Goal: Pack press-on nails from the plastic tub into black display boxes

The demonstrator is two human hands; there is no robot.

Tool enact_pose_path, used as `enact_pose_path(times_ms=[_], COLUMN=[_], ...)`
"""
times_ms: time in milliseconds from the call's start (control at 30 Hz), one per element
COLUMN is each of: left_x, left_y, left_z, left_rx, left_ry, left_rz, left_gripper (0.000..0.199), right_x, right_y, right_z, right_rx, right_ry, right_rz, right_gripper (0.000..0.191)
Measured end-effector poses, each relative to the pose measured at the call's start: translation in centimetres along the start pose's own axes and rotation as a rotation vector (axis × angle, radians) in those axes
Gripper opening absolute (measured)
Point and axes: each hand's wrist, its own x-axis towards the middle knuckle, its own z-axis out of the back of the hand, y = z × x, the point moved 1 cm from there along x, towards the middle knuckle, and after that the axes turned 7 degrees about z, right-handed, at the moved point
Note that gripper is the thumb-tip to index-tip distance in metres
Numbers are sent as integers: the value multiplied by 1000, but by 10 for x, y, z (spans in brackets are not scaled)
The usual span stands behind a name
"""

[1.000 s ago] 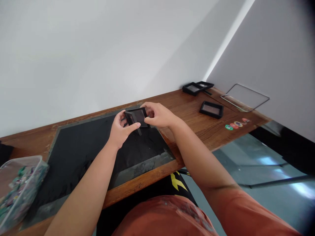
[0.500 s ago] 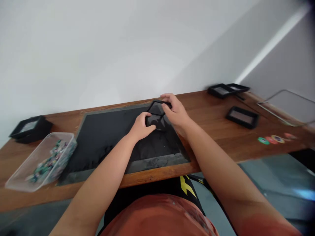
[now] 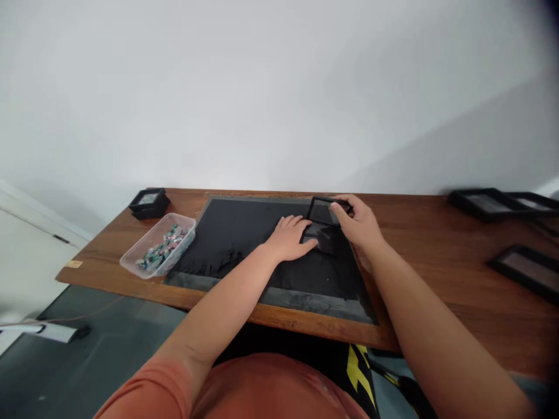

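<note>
A small black box (image 3: 323, 240) with a dark window rests on the black mat (image 3: 262, 262). Its thin square frame lid (image 3: 324, 210), with a see-through pane, is tilted up at the far side; whether the two are joined I cannot tell. My right hand (image 3: 358, 220) pinches the lid's right edge between thumb and fingers. At the box's left side lies my left hand (image 3: 289, 240), fingers spread and stretched out, the thumb touching the box's near part. The inside of the box is too dark to make out.
A clear plastic tub (image 3: 131, 253) with many small wrapped pieces stands left of the mat. Behind it is a stack of black boxes (image 3: 148, 203). More black boxes (image 3: 480, 203) lie far right, with another black box (image 3: 524, 267) nearer. A white wall rises behind the wooden table (image 3: 419, 244).
My view has swung left. My left hand's fingers have straightened and spread beside the box. My right hand still holds the raised lid. The round chips at right have left the view.
</note>
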Motion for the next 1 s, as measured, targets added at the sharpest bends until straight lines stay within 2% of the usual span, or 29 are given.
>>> enact_pose_path(times_ms=[100,167,233,333,400,433,500,567,700,833,1000], left_x=[-18,-41,-73,-127,-157,-168,-182,-186,-179,-179,-194], left_y=[-10,-12,-2,41,77,94,124,146,170,177,163], left_z=[21,51,91,148,172,177,178,169,151,150,162], left_rx=[72,118,131,214,220,177,162,196,267,273,226], left_ry=[-1,-49,-141,-247,-279,-292,-316,-328,-354,-393,-499], left_rz=[11,12,72,403,590,636,701,747,747,740,714], left_gripper=[78,76,64,45,38,38,40,43,41,31,31], right_x=[-1,-2,-3,-4,-4,-5,-4,-4,-4,-5,-5], right_y=[4,8,13,19,22,23,24,24,24,26,25], right_z=[2,4,5,4,3,3,3,2,2,4,5], right_rx=[-35,-79,-115,-115,-119,-129,-154,-162,-137,-136,-151], right_ry=[73,108,130,181,196,194,186,189,191,197,177], right_rz=[-12,-40,-56,-26,-10,-12,-32,-49,-50,-47,-22], right_gripper=[40,39,38,41,43,44,45,46,46,46,44])
